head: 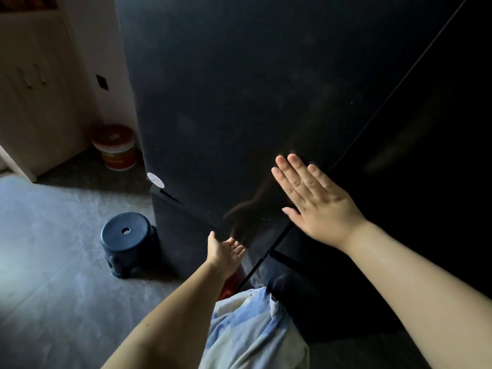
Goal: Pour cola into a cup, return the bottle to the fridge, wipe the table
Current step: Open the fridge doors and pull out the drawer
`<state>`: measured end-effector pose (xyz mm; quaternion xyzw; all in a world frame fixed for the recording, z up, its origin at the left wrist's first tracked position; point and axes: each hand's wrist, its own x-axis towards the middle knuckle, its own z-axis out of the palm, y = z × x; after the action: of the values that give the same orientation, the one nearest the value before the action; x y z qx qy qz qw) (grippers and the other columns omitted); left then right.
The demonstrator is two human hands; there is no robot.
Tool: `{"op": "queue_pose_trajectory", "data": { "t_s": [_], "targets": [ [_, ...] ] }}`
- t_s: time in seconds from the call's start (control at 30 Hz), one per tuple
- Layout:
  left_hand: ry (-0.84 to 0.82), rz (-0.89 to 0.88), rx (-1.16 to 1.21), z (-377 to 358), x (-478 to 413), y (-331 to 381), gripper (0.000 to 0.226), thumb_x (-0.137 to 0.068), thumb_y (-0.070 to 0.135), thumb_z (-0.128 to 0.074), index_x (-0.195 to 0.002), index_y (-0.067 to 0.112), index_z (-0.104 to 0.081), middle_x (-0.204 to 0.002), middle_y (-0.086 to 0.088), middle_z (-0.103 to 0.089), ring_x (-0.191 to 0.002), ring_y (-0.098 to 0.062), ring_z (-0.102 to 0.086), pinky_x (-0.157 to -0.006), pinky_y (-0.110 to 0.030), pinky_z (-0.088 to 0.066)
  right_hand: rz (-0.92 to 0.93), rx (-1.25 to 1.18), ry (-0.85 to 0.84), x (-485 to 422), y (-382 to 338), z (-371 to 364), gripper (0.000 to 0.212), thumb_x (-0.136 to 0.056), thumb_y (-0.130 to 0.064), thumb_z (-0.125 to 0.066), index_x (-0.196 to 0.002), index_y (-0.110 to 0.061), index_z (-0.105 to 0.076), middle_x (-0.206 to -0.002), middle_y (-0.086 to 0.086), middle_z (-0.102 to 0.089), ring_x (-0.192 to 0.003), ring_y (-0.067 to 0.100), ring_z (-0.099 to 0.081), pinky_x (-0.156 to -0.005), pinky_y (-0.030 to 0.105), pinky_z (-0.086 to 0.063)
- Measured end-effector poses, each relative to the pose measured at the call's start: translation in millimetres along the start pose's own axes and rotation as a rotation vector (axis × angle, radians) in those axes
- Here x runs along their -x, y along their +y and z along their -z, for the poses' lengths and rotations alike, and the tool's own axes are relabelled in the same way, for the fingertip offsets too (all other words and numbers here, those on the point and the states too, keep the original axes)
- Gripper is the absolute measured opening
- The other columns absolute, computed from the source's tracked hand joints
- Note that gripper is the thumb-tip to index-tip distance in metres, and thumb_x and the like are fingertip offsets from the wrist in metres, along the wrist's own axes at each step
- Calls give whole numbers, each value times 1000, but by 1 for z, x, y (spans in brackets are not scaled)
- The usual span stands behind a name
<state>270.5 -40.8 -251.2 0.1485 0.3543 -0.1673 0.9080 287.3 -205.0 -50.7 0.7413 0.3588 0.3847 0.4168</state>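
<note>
Head view, dim room: black fridge (213, 89) stands right in front of the person, doors look closed. Right hand (316, 201) is flat w/ fingers straight, laid on the door near the centre seam. Left hand (226, 253) is lower, fingers loose & spread, holding nothing, maybe touching the door's bottom edge; too dark to tell. Dark stool (127, 235) sits on the floor beside the fridge, red-white bucket (115, 146) in the corner behind.
</note>
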Motion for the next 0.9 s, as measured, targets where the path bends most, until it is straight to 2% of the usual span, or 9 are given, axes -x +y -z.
{"op": "queue_pose_trajectory", "data": {
  "t_s": [0.17,0.27,0.4,0.5,0.63,0.73,0.8,0.83,0.9],
  "targets": [
    [-24,23,-33,10,12,8,86,-94,64,-18,-150,-1,-17,-158,-17,-19,-146,-30,-18,-119,-39,-15,-33,7,-28,0,-4,15,71,-97,-50,-25,-150,-5,-12,-158,15,-10,-145,25,-10,-118,38,-11],
    [13,21,-48,5,12,8,89,-93,66,-19,-150,-1,-18,-158,-18,-20,-146,-30,-19,-119,-39,-16,-118,-344,29,-1,-3,30,68,-94,-37,-45,-149,-6,-21,-157,14,-13,-145,28,-12,-118,41,-13],
    [-11,33,-50,7,15,7,87,-94,66,-16,-151,0,-16,-158,-18,-17,-146,-30,-17,-120,-40,-11,-628,-740,183,14,-14,61,66,-90,-19,-55,-145,0,-24,-154,18,-16,-145,32,-14,-116,46,-22],
    [-26,70,-87,4,17,11,89,-92,67,-17,-152,2,-14,-159,-17,-16,-147,-31,-15,-120,-38,-7,-949,-981,98,21,-31,59,71,-91,-21,-51,-145,8,-16,-155,21,-10,-145,30,-12,-117,40,-20],
    [-37,92,-225,-3,27,16,89,-92,68,-16,-151,1,-14,-158,-16,-18,-147,-28,-16,-120,-37,-8,-944,-1105,16,15,-48,55,71,-91,-29,-46,-145,6,-15,-153,17,-14,-143,19,-14,-115,15,-9],
    [55,59,-494,-10,46,22,80,-96,63,-17,-151,6,-19,-158,-11,-22,-145,-28,-23,-116,-39,-16,-926,-1151,8,17,-48,55,72,-91,-29,-45,-145,8,-16,-154,19,-14,-144,19,-13,-115,16,-10],
    [194,-113,-773,-23,65,33,72,-97,59,-27,-148,9,-31,-152,-11,-35,-137,-33,-36,-113,-40,-27,-899,-1185,9,19,-47,52,73,-91,-29,-46,-146,6,-12,-155,15,-9,-145,22,-14,-117,24,-15],
    [242,-285,-929,-33,78,39,68,-97,54,-34,-145,6,-36,-148,-14,-39,-133,-33,-40,-112,-39,-30,-890,-1197,14,20,-47,51,74,-90,-29,-46,-146,4,-10,-156,13,-6,-145,21,-13,-117,26,-16],
    [191,-806,-1208,-60,114,53,56,-98,33,-47,-145,5,-34,-145,-11,-38,-136,-26,-34,-112,-28,-24,-888,-1221,20,20,-49,53,76,-89,-29,-47,-146,4,-8,-155,13,-4,-145,20,-10,-117,23,-13]
  ]
}}
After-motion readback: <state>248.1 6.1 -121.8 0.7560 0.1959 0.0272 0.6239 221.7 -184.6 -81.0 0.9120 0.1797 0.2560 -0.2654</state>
